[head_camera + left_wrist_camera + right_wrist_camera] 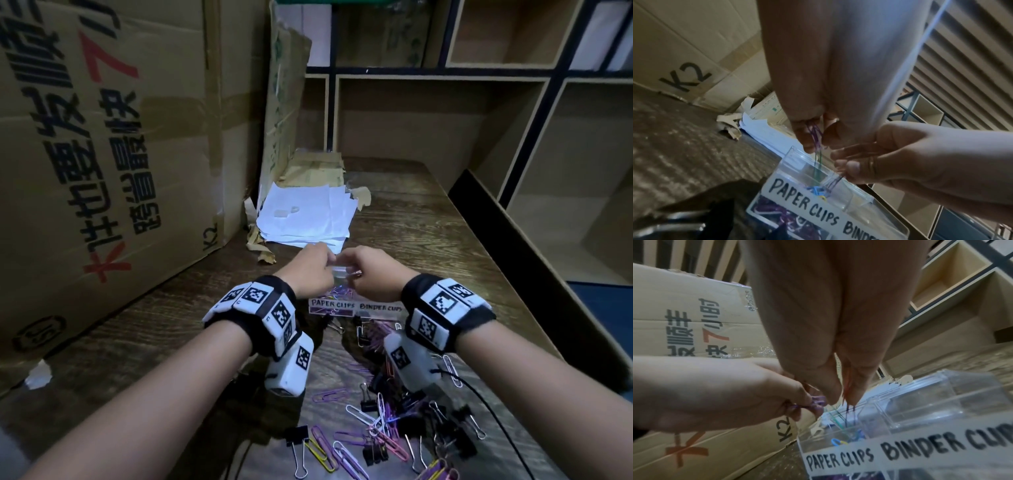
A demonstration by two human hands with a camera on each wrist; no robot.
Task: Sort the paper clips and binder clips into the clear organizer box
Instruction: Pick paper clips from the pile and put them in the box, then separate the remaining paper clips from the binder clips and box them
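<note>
Over the clear organizer box point(342, 274), at the middle of the wooden table point(428, 219), both hands meet. Left hand point(310, 270): fingers curled, pinching a small bunch of purple paper clips point(815, 134) directly above the compartment labelled PAPER CLIPS; thin wires hang from the pinch down into that compartment. Right hand point(375, 274): fingertips pressed together on a few more clips point(847, 395), their ends dipping past the box rim. Coloured clips, blue and yellow among them, already lie at the bottom of the same compartment point(840, 441). The neighbouring section, labelled BINDER CLIPS point(941, 446), shows clear walls; its contents cannot be determined. Nearer the person, a mixed pile of paper clips and black binder clips point(404, 428) remains on the table. A stack of white paper point(308, 212) sits beyond the box, beside a large cardboard carton point(102, 154).
</note>
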